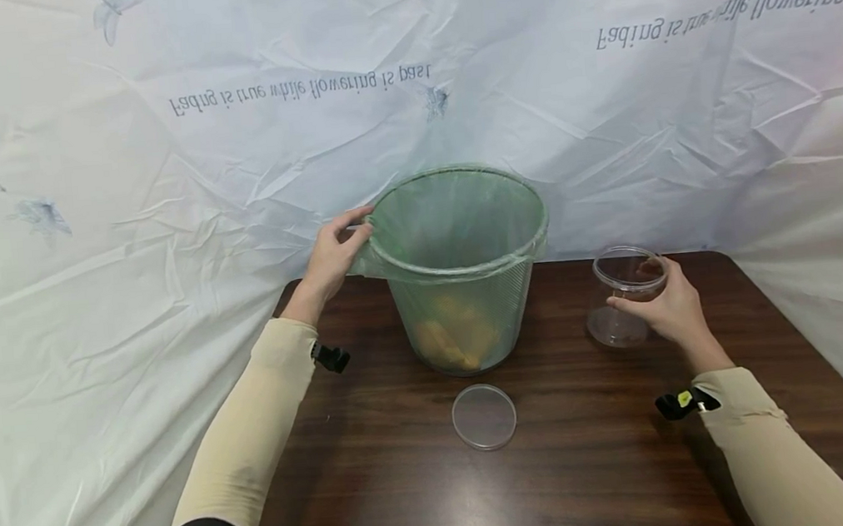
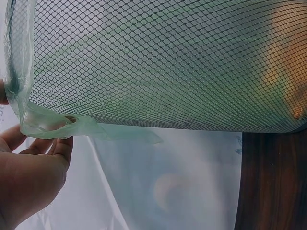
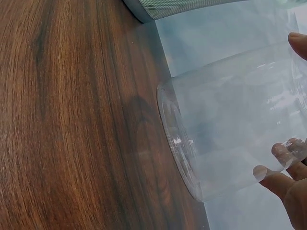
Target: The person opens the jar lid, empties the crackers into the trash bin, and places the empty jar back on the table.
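Observation:
A mesh wastebasket [image 1: 518,296] lined with a thin green trash bag [image 1: 422,273] stands upright on the wooden table. At its left rim, my left hand [image 1: 330,250] pinches the bag's folded-over edge; the left wrist view shows the fingers [image 2: 61,149] against the loose green film. On the right, my right hand [image 1: 669,300] grips a clear plastic jar [image 1: 618,325] near its open top, thumb on one side and fingers on the other. The jar's base [image 3: 180,143] appears to rest on the table. A round clear lid [image 1: 484,417] lies flat in front of the wastebasket.
Orange-yellow contents [image 1: 454,339] show blurred through the wastebasket's lower wall. Behind the dark brown table [image 1: 404,490] hangs a creased white sheet [image 1: 292,157] with printed words, which also runs along both sides.

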Available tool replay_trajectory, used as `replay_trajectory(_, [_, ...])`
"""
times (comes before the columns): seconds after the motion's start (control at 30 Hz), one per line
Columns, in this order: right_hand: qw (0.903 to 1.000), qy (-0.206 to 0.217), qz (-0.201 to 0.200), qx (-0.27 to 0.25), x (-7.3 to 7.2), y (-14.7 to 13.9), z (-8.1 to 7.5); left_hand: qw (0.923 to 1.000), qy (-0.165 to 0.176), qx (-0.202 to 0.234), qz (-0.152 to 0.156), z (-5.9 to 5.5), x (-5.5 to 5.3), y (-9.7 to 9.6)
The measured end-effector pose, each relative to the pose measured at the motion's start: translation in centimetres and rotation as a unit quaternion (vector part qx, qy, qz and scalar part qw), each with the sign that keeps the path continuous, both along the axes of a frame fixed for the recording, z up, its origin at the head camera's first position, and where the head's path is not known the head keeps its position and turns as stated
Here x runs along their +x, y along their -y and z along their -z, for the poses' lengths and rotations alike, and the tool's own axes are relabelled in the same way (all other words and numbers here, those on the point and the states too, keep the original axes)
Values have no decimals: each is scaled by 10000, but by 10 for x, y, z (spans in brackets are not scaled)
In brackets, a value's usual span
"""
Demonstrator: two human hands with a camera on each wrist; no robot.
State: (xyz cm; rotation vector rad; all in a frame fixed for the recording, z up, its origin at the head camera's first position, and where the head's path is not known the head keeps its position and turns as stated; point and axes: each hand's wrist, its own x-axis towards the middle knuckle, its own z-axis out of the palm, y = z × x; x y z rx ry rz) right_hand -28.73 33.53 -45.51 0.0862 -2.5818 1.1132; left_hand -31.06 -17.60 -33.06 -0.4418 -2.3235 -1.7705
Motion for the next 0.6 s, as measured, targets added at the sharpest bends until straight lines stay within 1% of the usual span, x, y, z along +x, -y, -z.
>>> replay_trajectory(0.1, [10000,54,2,1,0,0,-1,10000,33,-27,7,-3,0,0])
replay_trajectory(0.6, [9999,97,58,3,2,0,5,10000,7,-68,26,-4,-1,1])
